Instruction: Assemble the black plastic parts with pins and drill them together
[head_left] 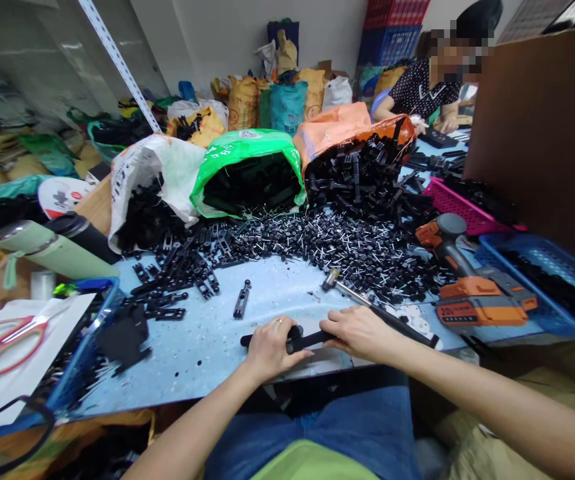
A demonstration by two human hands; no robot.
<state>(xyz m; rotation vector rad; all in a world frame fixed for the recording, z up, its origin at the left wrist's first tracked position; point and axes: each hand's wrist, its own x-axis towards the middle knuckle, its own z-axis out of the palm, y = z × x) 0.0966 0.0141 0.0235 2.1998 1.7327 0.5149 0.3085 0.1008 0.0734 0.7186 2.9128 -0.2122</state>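
At the table's front edge, both my hands grip a long black plastic part (pixel 312 342) lying roughly level. My left hand (pixel 273 347) is wrapped round its left portion, with a rounded black knob showing beside the fingers. Closed over its right portion is my right hand (pixel 354 331). A hammer (pixel 367 303) with a black handle lies just beyond my right wrist. One small slotted black piece (pixel 242 299) rests on the blue tabletop (pixel 217 367) ahead of my left hand. Farther back spreads a heap of black-headed pieces with metal pins (pixel 337 243).
An orange cordless drill (pixel 482 300) stands at right, near a blue basket (pixel 547 260) and a pink basket (pixel 467 207). Open green (pixel 247 143), white and orange sacks of black parts line the back. Scissors (pixel 7 340) lie left. A co-worker (pixel 427 93) sits at back right.
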